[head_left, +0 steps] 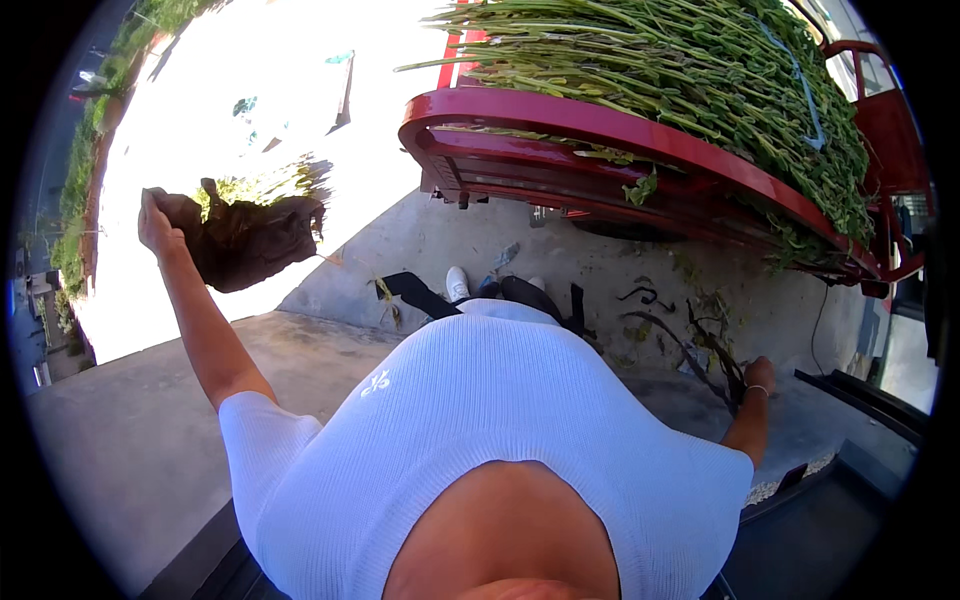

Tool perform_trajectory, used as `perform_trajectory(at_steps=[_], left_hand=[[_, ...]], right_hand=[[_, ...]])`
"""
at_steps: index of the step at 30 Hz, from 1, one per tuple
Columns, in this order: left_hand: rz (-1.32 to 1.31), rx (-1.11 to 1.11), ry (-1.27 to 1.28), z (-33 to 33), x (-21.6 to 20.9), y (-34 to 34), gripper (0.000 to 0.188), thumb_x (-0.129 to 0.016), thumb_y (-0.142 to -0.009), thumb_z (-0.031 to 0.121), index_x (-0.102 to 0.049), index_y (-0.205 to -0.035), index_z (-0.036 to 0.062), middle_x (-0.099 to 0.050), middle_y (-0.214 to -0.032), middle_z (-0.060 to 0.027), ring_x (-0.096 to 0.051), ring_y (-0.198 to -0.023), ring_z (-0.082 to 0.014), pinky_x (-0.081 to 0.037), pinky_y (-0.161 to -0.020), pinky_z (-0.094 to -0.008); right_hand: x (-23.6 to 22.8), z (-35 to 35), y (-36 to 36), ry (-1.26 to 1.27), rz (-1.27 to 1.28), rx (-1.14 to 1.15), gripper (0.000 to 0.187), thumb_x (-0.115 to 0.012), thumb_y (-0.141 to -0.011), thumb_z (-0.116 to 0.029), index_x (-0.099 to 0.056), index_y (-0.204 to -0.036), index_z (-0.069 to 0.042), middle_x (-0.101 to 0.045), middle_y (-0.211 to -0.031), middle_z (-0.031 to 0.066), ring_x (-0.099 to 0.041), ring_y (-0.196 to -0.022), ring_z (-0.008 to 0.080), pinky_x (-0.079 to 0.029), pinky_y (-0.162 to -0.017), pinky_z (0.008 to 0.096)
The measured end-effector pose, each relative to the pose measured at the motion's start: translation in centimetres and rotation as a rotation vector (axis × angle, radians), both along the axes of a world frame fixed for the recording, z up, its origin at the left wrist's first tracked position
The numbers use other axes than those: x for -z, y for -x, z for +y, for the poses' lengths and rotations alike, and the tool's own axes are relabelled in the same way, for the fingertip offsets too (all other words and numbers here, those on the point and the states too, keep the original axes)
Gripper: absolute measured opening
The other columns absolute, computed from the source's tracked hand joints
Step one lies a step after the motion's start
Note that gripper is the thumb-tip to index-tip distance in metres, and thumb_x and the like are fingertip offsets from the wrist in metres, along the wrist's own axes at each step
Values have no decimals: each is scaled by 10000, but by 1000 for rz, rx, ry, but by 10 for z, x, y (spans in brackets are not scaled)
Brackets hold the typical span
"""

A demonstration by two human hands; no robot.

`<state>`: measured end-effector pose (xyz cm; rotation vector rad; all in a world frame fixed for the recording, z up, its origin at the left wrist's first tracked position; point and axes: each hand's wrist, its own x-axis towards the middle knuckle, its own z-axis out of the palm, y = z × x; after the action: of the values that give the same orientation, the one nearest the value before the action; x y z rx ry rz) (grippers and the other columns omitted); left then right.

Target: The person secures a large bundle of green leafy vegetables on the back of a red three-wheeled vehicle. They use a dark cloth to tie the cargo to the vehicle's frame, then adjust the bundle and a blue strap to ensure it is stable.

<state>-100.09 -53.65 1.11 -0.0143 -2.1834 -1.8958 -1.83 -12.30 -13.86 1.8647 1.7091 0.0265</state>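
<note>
Out to the left, my left hand [162,228] is closed on the edge of a crumpled dark brown cloth-like sheet [262,240]. Pale green stalks [285,182] show just behind that sheet in bright sun; I cannot tell whether they lie on it or beyond it. Low on the right, my right hand [760,376], with a thin bracelet at the wrist, is closed round long dark strips [690,352] that trail toward the ground. Whether these are straps or dried stems is unclear.
Ahead stands a red truck bed [640,140] piled with long green leafy stalks [690,70], a blue cord [800,85] across them. Leaf scraps [710,310] litter the concrete near my white shoes [457,283]. Black panels [830,510] stand at lower right.
</note>
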Motion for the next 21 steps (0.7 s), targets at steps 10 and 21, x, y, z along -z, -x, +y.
perform_trajectory(at_steps=[10, 21], left_hand=[[-666, 1119, -157, 187, 89, -325, 133, -564, -886, 120, -632, -830, 20, -603, -687, -4, -544, -605, -48, -432, -530, -191], [-680, 1423, -49, 187, 113, -350, 175, -563, -902, 173, -619, -937, 11, -612, -827, 1, -549, -720, -60, -450, -656, -202]], right_hand=[[-26, -103, 462, 618, 1908, -141, 583, -826, -611, -192, -585, -1117, -28, -517, -823, -23, -435, -687, 56, -411, -649, 197], [-43, -113, 510, 159, 2122, -436, 105, -617, -815, -24, -645, -906, 21, -583, -727, 51, -548, -683, 127, -432, -659, 236]])
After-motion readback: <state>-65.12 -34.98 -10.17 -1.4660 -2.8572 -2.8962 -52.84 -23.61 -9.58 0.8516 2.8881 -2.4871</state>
